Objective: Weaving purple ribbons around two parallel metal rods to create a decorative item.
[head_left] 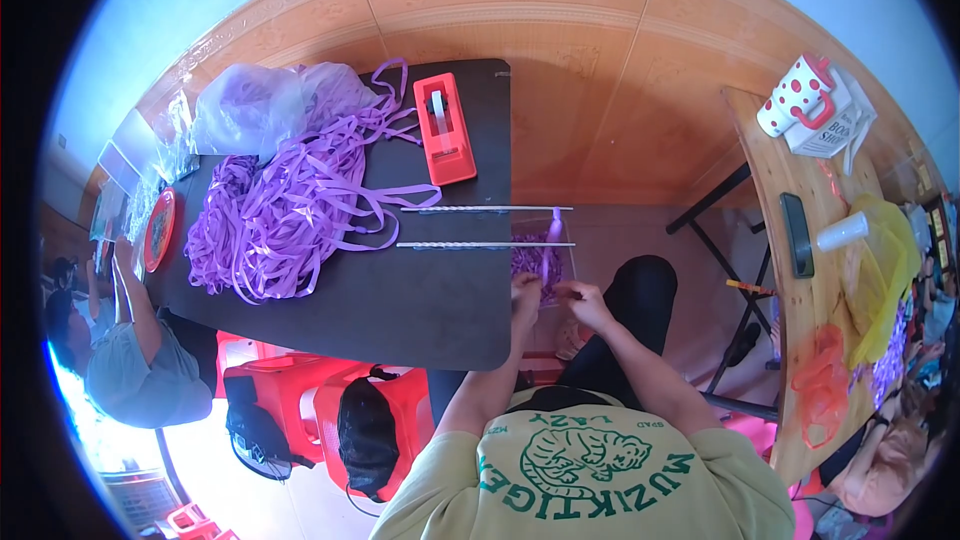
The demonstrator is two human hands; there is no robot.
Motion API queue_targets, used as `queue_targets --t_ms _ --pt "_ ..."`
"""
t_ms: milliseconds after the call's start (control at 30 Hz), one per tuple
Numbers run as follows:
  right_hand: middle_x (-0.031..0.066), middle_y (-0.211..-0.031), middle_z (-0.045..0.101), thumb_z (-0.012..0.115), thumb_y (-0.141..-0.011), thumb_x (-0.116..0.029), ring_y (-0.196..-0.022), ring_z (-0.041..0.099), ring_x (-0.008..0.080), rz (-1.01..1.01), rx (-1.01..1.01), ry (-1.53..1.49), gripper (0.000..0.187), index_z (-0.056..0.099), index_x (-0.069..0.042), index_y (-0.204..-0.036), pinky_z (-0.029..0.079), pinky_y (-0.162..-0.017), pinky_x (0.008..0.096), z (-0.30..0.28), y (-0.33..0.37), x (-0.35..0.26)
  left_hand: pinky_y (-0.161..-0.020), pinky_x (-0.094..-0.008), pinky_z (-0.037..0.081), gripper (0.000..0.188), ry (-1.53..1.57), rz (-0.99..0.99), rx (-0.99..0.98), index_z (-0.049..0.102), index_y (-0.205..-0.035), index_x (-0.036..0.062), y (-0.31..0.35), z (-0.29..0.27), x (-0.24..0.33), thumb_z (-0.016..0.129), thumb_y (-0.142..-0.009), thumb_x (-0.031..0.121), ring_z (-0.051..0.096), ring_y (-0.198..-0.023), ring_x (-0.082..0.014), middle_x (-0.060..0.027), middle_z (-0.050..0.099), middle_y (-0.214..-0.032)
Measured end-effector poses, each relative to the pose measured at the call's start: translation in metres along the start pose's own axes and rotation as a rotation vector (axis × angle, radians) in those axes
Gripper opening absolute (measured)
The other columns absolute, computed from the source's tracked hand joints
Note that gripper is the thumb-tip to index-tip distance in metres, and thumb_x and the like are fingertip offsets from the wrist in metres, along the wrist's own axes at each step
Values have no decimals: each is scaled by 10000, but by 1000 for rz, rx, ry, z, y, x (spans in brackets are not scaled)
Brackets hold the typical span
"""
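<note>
Two thin metal rods [487,208] with twisted ends lie side by side on the black table and stick out past its right edge. A strip of purple ribbon [550,245] is looped over their free ends and hangs down toward my hands. My left hand [525,296] is closed at the ribbon's lower part, under the table edge. Opposite it, my right hand [586,304] has its fingers pinched together; what they hold is too small to make out. Below the rods, a clear bin [572,262] contains purple ribbon pieces, partly hidden by my hands.
A big tangle of purple ribbon [290,210] covers the black table [420,310], beside a plastic bag [250,105] and a red tape dispenser [445,130]. At right stands a wooden table [770,170] with a phone [796,235] and dotted cup [795,100]. Another person [150,365] sits left.
</note>
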State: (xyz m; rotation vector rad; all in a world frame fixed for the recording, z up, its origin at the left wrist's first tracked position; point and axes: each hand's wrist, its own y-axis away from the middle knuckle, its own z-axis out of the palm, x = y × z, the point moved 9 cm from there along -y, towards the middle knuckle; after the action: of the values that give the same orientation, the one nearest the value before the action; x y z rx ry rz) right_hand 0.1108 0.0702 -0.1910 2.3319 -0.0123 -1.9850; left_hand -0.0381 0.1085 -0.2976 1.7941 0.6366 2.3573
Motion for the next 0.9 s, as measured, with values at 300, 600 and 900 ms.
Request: queue_targets --t_ms 300,600,900 --pt "80 -829 673 543 -720 82 -769 630 150 29 -25 174 320 652 -6 -1008 490 -707 264 -3 -14 18 -372 -241 282 77 -39 -104 -76 644 -739 90 4 11 -3 617 -748 18 432 -408 -81 12 525 -538" --pt "77 -855 637 679 -762 -33 -751 607 154 97 31 26 153 667 8 -908 478 -675 267 -2 -28 51 -556 -276 418 110 -164 -69 -137 670 -796 24 0 19 -9 582 -733 1 533 -609 -139 -33 607 -676" --pt "86 -942 592 682 -764 -32 -842 584 157 -285 42 -96 74 663 15 -817 452 -705 254 6 -27 -112 -573 -298 464 120 -434 -3 -191 696 -831 51 -4 -10 -21 637 -760 127 602 -641 -146 -80 656 -696"
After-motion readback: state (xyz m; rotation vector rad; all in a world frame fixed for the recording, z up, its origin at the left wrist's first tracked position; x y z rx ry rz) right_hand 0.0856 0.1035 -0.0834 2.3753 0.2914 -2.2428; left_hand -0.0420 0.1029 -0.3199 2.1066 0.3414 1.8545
